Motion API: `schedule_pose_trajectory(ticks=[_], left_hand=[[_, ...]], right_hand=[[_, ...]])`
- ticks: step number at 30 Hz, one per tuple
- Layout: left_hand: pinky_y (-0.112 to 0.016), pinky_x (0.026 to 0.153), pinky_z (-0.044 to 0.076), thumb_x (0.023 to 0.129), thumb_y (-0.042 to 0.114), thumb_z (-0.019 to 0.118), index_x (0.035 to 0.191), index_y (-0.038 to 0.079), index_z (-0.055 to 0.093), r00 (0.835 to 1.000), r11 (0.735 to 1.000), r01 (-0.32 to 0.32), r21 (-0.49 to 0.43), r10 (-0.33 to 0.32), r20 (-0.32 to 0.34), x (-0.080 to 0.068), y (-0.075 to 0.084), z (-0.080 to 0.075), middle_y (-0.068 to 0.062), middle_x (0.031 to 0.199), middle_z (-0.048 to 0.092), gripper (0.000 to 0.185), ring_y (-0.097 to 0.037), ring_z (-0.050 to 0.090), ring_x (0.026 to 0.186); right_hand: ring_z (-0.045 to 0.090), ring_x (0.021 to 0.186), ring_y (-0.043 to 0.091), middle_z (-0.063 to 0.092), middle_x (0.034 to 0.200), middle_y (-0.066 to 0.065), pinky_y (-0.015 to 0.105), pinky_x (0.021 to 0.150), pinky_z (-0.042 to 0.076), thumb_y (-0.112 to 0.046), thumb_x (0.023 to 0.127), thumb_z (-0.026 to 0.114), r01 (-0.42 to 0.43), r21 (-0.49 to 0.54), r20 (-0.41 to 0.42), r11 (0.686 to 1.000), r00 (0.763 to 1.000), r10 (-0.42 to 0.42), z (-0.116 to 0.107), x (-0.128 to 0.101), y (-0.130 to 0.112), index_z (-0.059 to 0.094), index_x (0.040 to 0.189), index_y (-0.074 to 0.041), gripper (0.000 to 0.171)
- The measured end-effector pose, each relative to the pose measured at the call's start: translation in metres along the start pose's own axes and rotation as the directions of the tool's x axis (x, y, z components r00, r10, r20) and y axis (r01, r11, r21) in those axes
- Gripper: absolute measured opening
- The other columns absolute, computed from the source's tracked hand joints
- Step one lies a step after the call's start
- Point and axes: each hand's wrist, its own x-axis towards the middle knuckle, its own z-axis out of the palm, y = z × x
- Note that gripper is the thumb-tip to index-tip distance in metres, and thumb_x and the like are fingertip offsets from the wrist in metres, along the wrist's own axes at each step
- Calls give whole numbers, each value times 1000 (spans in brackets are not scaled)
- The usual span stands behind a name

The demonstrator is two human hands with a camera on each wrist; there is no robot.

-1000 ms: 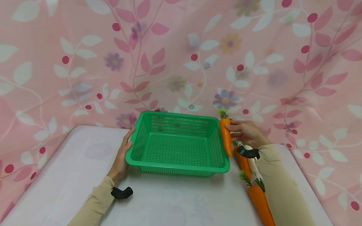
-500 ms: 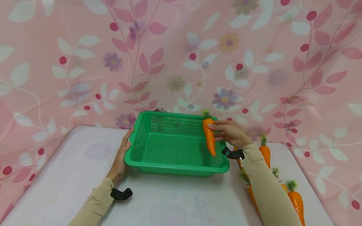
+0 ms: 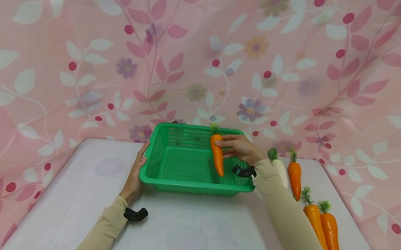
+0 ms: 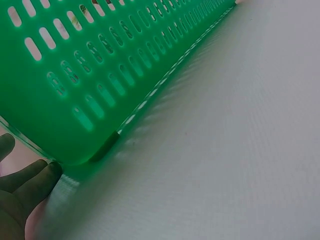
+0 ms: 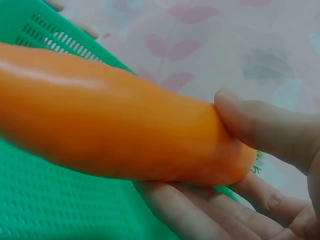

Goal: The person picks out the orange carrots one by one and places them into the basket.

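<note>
The right hand [image 3: 237, 146] holds a smooth orange plastic carrot with a green tuft [image 3: 216, 154] over the inside of the green perforated plastic basket [image 3: 158, 153]; the thumb lies on top of the carrot's thick end and the other fingers [image 5: 200, 215] curl beneath it, as the right wrist view shows from close by, so the hand grips the carrot firmly; the carrot hangs tilted, its leafy top toward the far wall of the basket and its point down toward the mesh floor, toward the right side of the basket; whether the tip touches the floor cannot be told; the left hand [image 3: 137, 171] lies flat against the outside of the basket's left wall, its fingers straight and relaxed along the rim, pressing rather than clasping; in the left wrist view the fingertips [image 4: 30, 180] rest at the basket's lower corner where it meets the pale worktop [image 3: 190, 233]; the basket stands near the far edge of the worktop, close to the hanging cloth; to the right of the basket, on the worktop, lie a white radish-shaped toy with a green top [image 3: 279, 169], just beside the right sleeve, then a short orange carrot [image 3: 294, 175] next to it, and nearer the right front two longer orange carrots [image 3: 323, 232] side by side, touching or almost so; both arms wear beige sleeves, each with a small black mount at the wrist; behind everything hangs a pink cloth printed with leaves and flowers [image 3: 119, 47].
</note>
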Motion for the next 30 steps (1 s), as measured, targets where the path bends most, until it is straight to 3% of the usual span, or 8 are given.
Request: schedule_pose_trajectory(ticks=[15,24,30], left_hand=[[-53,117,9,108,25,23,159,31,18,1000,1000,-11,-25,11,-2,2,-4,-3,1,166,13,52,-19,10,151],[-56,117,7,108,24,23,160,18,13,1000,1000,-20,-16,20,10,4,-2,-2,0,166,10,53,-24,7,152],[-55,118,6,109,23,22,160,22,14,1000,1000,-3,-17,4,11,3,-1,-3,1,167,8,53,-23,6,152]], right_hand=[[69,100,37,61,127,20,53,93,51,-22,87,78,-66,-77,54,995,996,70,45,23,3,47,142,-2,67],[70,98,37,61,127,20,52,92,52,-20,85,80,-83,-82,81,993,993,89,70,42,6,48,141,-1,68],[70,97,37,61,127,20,53,93,51,-17,86,78,-89,-89,98,992,990,98,84,53,6,50,139,1,63]])
